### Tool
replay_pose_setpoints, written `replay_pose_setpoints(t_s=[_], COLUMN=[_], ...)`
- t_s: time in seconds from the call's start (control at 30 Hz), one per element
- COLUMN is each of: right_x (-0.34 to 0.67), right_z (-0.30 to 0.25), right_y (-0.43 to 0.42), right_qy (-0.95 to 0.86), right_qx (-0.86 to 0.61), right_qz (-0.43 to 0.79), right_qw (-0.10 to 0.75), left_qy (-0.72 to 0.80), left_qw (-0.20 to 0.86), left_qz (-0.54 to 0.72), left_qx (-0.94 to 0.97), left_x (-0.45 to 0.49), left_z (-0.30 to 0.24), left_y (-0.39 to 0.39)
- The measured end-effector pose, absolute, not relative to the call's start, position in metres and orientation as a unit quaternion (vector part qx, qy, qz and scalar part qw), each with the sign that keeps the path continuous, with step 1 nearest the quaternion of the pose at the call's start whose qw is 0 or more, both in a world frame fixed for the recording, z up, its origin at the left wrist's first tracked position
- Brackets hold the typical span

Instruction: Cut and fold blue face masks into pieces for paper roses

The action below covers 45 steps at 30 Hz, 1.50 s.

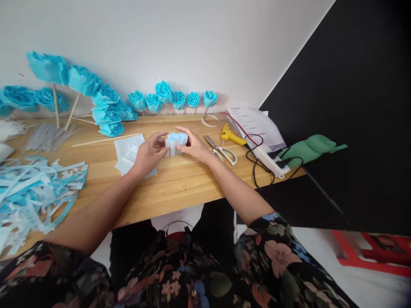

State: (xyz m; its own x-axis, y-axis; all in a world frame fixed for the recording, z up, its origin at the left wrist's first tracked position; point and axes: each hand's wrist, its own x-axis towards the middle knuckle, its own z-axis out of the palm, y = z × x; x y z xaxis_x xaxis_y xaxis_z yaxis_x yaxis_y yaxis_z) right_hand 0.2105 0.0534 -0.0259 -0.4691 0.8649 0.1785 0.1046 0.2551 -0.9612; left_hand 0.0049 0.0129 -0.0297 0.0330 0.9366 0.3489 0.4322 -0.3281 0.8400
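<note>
A small light-blue and white bundle of thin, layered sheets (176,145) is held just above the wooden table, between my two hands. My left hand (150,150) grips its left side with thumb and fingers. On the opposite side, my right hand (196,146) has its thumb on the front and its fingers behind, partly hidden. Pale thin sheets (123,149) lie flat beside and partly under my left wrist. A thin wooden stick (104,140) rests behind them. Right of my right hand are scissors (224,153) with white handles.
Several blue handmade flowers on sticks (163,92) stand along the wall. Blue and white scraps (35,184) are heaped at left, near clear thin strips (48,136). At right lie a yellow glue gun (231,135), tape roll (211,120), printed papers (257,124), power strip (272,161) and cables.
</note>
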Motion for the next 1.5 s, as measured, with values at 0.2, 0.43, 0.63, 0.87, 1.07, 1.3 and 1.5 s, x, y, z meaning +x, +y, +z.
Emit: replay_pose_setpoints(t_s=[0.2,0.43,0.63,0.87,1.07,1.3,1.5], right_x=[0.213,0.209,0.207,0.204,0.204,0.216,0.219], right_z=[-0.019,-0.017,-0.013,-0.011,-0.016,-0.007,0.002], right_y=[0.045,0.043,0.037,0.033,0.034,0.043,0.037], right_qy=[-0.739,-0.759,-0.757,-0.750,-0.760,-0.715,-0.745], right_qx=[-0.371,-0.369,-0.383,-0.362,-0.368,-0.411,-0.409], right_qz=[0.435,0.405,0.402,0.430,0.419,0.379,0.346], right_qw=[0.356,0.352,0.343,0.350,0.334,0.420,0.398], left_qy=[0.512,0.508,0.544,0.554,0.580,0.566,0.588], left_qw=[0.291,0.293,0.271,0.246,0.262,0.281,0.329], left_qz=[0.442,0.420,0.410,0.412,0.367,0.394,0.388], left_qx=[0.677,0.693,0.680,0.680,0.678,0.667,0.629], left_x=[0.006,0.009,0.011,0.014,0.013,0.010,0.010], left_z=[-0.030,-0.024,-0.021,-0.010,-0.016,-0.018,-0.017], left_y=[0.011,0.007,0.005,0.000,0.001,0.002,0.001])
